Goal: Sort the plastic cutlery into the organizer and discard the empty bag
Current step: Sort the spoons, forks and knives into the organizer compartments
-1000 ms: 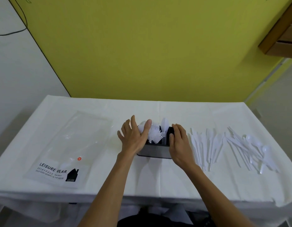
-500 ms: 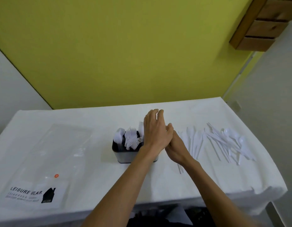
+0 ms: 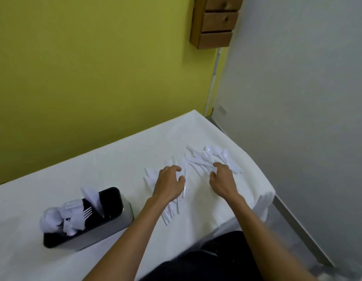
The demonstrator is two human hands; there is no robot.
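Left hand (image 3: 169, 183) palm down, fingers curled loosely over loose white knives (image 3: 172, 207) on the bench (image 3: 119, 159); grip unclear. Right hand (image 3: 222, 179) likewise half-open over the spoon pile (image 3: 214, 157) at 1 o'clock. Organizer (image 3: 99, 228), partly filled, stands at 8 o'clock. No legible writing.

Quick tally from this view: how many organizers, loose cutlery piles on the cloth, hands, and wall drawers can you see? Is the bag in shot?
Organizer: 1
Loose cutlery piles: 2, near pile and far pile
Hands: 2, left hand and right hand
Wall drawers: 3
Bag: 0, out of view
Total: 8
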